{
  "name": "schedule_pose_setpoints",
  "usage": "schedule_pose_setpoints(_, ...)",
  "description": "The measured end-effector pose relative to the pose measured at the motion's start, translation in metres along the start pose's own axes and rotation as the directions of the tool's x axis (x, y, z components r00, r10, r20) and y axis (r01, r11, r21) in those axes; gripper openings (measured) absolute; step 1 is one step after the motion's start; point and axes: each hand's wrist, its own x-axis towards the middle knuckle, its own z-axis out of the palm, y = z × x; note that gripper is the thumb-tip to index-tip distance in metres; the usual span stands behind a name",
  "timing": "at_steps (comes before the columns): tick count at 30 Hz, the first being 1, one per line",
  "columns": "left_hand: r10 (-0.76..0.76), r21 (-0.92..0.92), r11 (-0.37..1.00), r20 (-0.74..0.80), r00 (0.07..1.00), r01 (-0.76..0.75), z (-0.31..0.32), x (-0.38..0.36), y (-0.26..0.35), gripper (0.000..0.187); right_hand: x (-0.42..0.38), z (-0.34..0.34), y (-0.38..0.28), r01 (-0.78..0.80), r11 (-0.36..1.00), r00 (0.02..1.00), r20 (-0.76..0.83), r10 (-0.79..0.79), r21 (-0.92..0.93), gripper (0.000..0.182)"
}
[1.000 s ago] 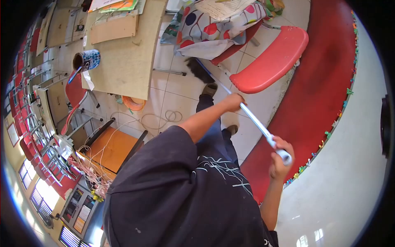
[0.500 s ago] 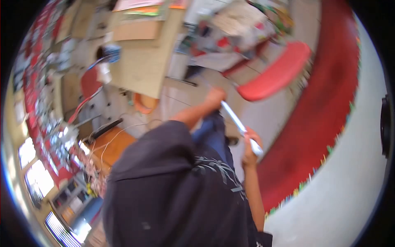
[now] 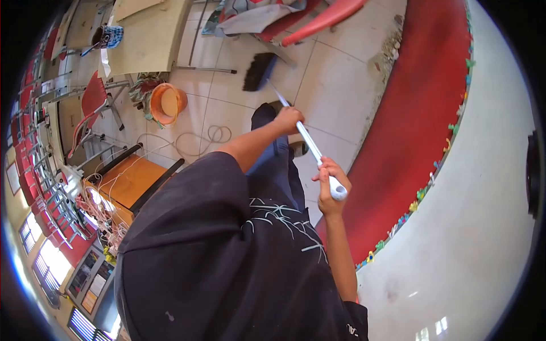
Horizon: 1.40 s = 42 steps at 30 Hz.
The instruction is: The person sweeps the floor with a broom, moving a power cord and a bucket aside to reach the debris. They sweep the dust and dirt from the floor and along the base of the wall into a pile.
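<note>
Left hand (image 3: 288, 119) is gripping the broom handle (image 3: 310, 146) at mid-length, fingers wrapped fully round it, arm stretched forward. Right hand (image 3: 329, 187) is closing on the upper end of the same handle, fist tight, the rounded white cap showing just past the fingers. Both hands are bearing on one thing; neither is touching anything else.

The handle is running as a straight, smooth, pale shaft from the right fist, under the left hand, down to the brush (image 3: 259, 71). The brush is a dark, dense block of bristles, resting on the floor (image 3: 335, 85) just beside the legs of the red chair (image 3: 318, 20), under its seat edge.

Room: open tile is lying to the right of the brush, up to the red band (image 3: 421, 113) at the foot of the wall. A ragged line of debris is sitting along that band's edge. To the left the space is tightening: an orange bucket (image 3: 168, 103), round and open-topped, is standing near the desk (image 3: 151, 37), and a loose cable (image 3: 216, 135) is coiling on the tiles between the bucket and the person's leg. An orange-topped stool (image 3: 133, 179) is standing at the lower left, well apart from the brush.

Floor: pale square tiles, glossy, thin grout lines. Chair: moulded plastic, with patterned cloth (image 3: 250, 14) draped on it. Wall (image 3: 483, 227): white, smooth, with a strip of small coloured shapes along the band's outer edge.
</note>
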Motion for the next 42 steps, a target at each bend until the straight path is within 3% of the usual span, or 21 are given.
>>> schedule_pose_setpoints(3,0.033,-0.082,0.996,0.064,0.997,-0.027,0.04,0.016,0.075,0.042,-0.029,-0.055,-0.02,-0.05,0.999,0.996,-0.075,0.05,-0.007,0.011)
schedule_pose_setpoints(6,0.162,-0.098,0.984,0.113,0.98,-0.151,0.057,0.048,0.137,0.02,-0.039,-0.099,-0.039,-0.053,0.998,0.992,-0.115,0.058,0.042,0.011)
schedule_pose_setpoints(9,0.162,-0.174,0.971,-0.016,0.987,-0.162,0.033,0.074,0.201,0.023,-0.048,-0.128,-0.062,0.072,0.996,0.995,-0.06,-0.075,-0.05,0.01)
schedule_pose_setpoints(12,0.2,-0.211,0.934,-0.364,0.91,-0.29,0.02,0.064,0.235,0.026,-0.071,-0.154,-0.089,0.181,0.982,0.982,-0.037,-0.183,-0.053,0.01)
schedule_pose_setpoints(14,0.155,-0.187,0.948,-0.436,0.887,-0.257,0.012,0.035,0.232,0.027,-0.084,-0.15,-0.1,0.116,0.992,0.988,-0.106,-0.111,0.044,0.01)
schedule_pose_setpoints(16,0.092,-0.166,0.972,-0.392,0.915,-0.169,0.019,0.015,0.213,0.025,-0.086,-0.137,-0.096,0.101,0.976,0.979,-0.192,-0.064,0.193,0.017)
schedule_pose_setpoints(19,0.074,-0.15,0.984,-0.116,0.991,-0.091,0.04,0.032,0.182,0.024,-0.066,-0.12,-0.053,0.077,0.951,0.962,-0.272,0.008,0.301,0.017)
schedule_pose_setpoints(21,0.15,-0.053,0.987,-0.06,0.987,-0.153,0.04,0.079,0.179,0.024,-0.037,-0.111,-0.036,0.104,0.995,0.977,-0.189,-0.103,-0.005,0.015)
schedule_pose_setpoints(23,0.17,0.005,0.985,0.01,0.985,-0.17,0.029,0.122,0.189,0.023,-0.013,-0.112,-0.04,0.175,0.976,0.969,-0.152,-0.194,-0.13,0.015)
schedule_pose_setpoints(25,0.286,-0.069,0.953,-0.119,0.951,-0.296,0.013,0.151,0.213,0.024,-0.004,-0.121,-0.059,0.246,0.938,0.95,-0.129,-0.283,-0.245,0.016)
schedule_pose_setpoints(29,0.491,-0.281,0.791,-0.238,0.838,-0.543,-0.044,0.119,0.272,0.021,-0.048,-0.128,-0.121,0.246,0.952,0.907,-0.304,-0.292,-0.182,0.019)
schedule_pose_setpoints(30,0.547,-0.447,0.619,-0.344,0.763,-0.645,-0.051,0.094,0.286,0.023,-0.068,-0.124,-0.131,0.215,0.971,0.897,-0.372,-0.238,-0.104,0.02)
schedule_pose_setpoints(31,0.611,-0.582,0.485,-0.309,0.729,-0.653,-0.073,0.061,0.306,0.025,-0.087,-0.118,-0.141,0.182,0.983,0.882,-0.44,-0.17,-0.015,0.022)
schedule_pose_setpoints(33,0.774,-0.569,0.367,-0.253,0.581,-0.736,-0.107,0.01,0.332,0.03,-0.118,-0.102,-0.163,0.132,0.99,0.845,-0.516,-0.141,-0.053,0.037)
schedule_pose_setpoints(34,0.781,-0.566,0.338,-0.278,0.56,-0.752,-0.114,-0.002,0.334,0.032,-0.127,-0.103,-0.159,0.167,0.926,0.835,-0.451,-0.315,-0.337,0.06)
schedule_pose_setpoints(35,0.794,-0.571,0.299,-0.295,0.531,-0.765,-0.118,-0.013,0.335,0.034,-0.143,-0.089,-0.151,-0.056,0.943,0.794,-0.587,-0.157,-0.329,0.071)
schedule_pose_setpoints(36,0.761,-0.624,0.358,-0.237,0.604,-0.695,-0.125,-0.02,0.333,0.035,-0.15,-0.08,-0.133,-0.183,0.929,0.729,-0.678,-0.092,-0.323,0.078)
schedule_pose_setpoints(38,0.723,-0.672,0.392,-0.198,0.662,-0.629,-0.122,-0.024,0.316,0.033,-0.158,-0.065,-0.102,-0.295,0.955,0.561,-0.815,0.143,-0.036,0.07)
schedule_pose_setpoints(40,0.688,-0.725,0.575,0.178,0.704,-0.378,-0.158,-0.036,0.321,0.024,-0.161,-0.052,-0.073,-0.216,0.974,0.552,-0.831,0.062,-0.072,0.07)
schedule_pose_setpoints(41,0.694,-0.875,0.348,-0.001,0.72,-0.336,-0.154,-0.047,0.329,0.024,-0.157,-0.046,-0.059,-0.126,0.99,0.566,-0.824,0.023,-0.059,0.07)
schedule_pose_setpoints(42,0.841,-0.949,0.236,0.092,0.533,-0.208,-0.161,-0.043,0.335,0.024,-0.146,-0.044,-0.047,-0.058,0.976,0.497,-0.853,-0.156,-0.212,0.059)
